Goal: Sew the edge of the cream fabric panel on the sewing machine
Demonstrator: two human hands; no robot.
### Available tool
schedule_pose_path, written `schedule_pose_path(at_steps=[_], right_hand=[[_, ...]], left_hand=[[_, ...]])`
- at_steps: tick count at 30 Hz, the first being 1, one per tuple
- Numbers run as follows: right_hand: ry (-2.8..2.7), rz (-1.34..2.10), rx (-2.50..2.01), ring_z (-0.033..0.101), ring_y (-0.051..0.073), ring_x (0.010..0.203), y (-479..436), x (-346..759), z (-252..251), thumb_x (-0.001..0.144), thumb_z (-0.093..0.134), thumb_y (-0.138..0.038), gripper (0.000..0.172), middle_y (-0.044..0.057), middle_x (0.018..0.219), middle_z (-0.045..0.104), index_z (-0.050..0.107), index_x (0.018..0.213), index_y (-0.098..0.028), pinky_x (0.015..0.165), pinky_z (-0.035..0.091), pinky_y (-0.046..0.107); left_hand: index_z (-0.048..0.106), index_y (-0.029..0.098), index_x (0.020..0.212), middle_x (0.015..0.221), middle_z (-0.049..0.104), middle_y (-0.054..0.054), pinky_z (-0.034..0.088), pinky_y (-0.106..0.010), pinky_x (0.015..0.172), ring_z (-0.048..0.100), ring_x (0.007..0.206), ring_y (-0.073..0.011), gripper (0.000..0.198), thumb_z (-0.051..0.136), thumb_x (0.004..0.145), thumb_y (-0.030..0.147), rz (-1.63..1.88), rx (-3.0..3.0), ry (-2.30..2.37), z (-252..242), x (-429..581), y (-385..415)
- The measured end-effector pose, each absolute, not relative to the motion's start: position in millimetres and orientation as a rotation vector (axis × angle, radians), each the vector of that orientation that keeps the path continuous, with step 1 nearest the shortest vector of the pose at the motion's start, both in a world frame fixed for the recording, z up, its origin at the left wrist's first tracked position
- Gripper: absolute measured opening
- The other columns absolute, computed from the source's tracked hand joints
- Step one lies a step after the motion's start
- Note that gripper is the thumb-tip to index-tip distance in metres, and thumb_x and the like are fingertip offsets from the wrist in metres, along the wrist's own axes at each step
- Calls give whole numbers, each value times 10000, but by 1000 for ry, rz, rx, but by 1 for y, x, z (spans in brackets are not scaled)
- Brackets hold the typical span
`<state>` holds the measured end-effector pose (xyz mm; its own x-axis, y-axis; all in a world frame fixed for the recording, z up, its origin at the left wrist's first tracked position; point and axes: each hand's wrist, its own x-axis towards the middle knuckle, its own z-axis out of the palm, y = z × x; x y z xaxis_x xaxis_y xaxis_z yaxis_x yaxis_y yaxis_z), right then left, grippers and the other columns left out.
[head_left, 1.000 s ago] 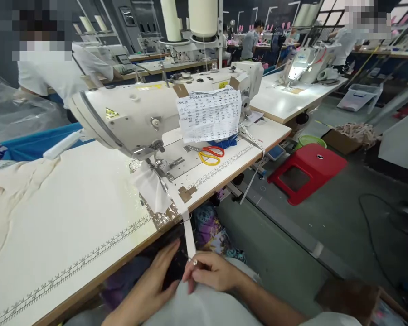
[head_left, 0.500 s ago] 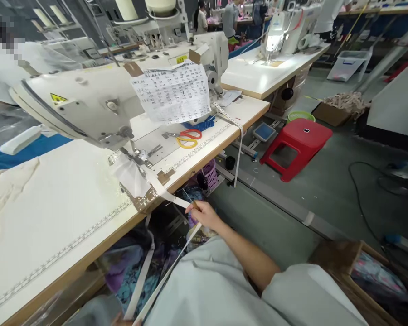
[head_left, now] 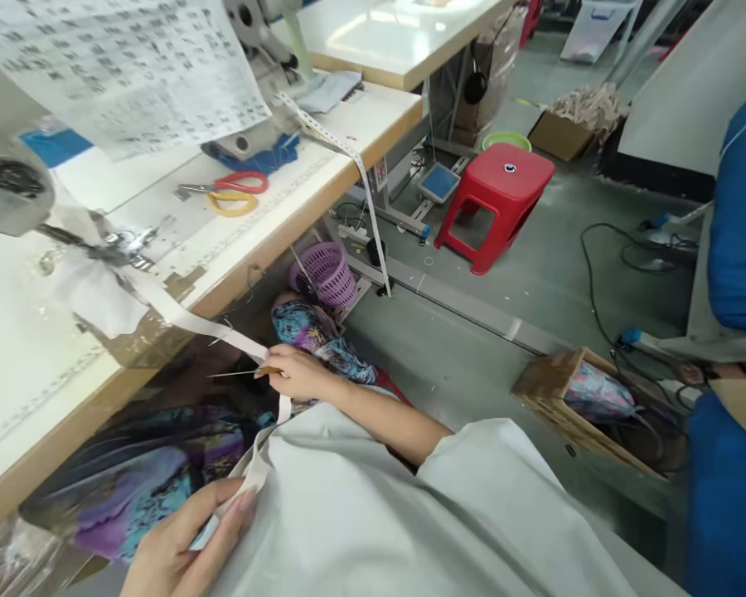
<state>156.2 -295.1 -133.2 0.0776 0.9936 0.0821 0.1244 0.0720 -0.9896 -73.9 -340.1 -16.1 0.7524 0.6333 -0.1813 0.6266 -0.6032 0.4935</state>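
Note:
A white fabric strip [head_left: 190, 322] runs from under the presser foot of a sewing machine [head_left: 9, 178], over the table edge and down to my hands. My right hand [head_left: 302, 375] is closed on it just off the edge. The same hand holds an awl [head_left: 268, 371], its thin metal spike pointing left. Lower down, near my lap, my left hand [head_left: 190, 535] pinches another length of the strip between thumb and fingers. A slack stretch hangs between the two hands. White cloth [head_left: 108, 303] lies gathered by the needle area, where the machine parts are blurred.
Scissors [head_left: 233, 195] with red and yellow handles lie on the sewing table [head_left: 12, 414]. A measuring tape [head_left: 370, 199] hangs over its edge. Patterned fabric [head_left: 155, 489] bulges below. A purple basket [head_left: 326, 274], red stool [head_left: 503, 178] and cardboard box [head_left: 544, 385] stand on the floor.
The view has swung right and down, so the machine sits farther left. My left hand has risen into view with the strip. My right hand still grips strip and awl.

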Motion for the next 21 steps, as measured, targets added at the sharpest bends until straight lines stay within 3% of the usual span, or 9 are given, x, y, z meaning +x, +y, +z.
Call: schedule_pose_path(at_steps=[3,11,21], right_hand=[[-1255,988,-1346,567,193,1218,-299,161,-136,843,583,27,211,96,1180,637,677,904,-152,1100,391,288],[-1221,1062,-1329,668,169,898,-304,171,-145,888,631,-64,133,-4,874,713,648,839,-187,802,486,245],[-974,1242,-1169,639,80,585,-297,174,-160,901,490,-34,196,-42,716,676,628,930,-171,600,513,169]], left_hand=[[688,276,989,807,726,25,576,-206,655,695,671,-165,312,485,979,512,22,2420,931,-21,-64,-341],[701,233,865,729,716,28,513,-125,588,651,584,-106,348,558,936,543,119,2358,978,-28,-38,-352],[690,194,893,747,696,-17,486,-205,583,625,654,-153,369,517,942,516,142,2172,1078,-36,-25,-362]])
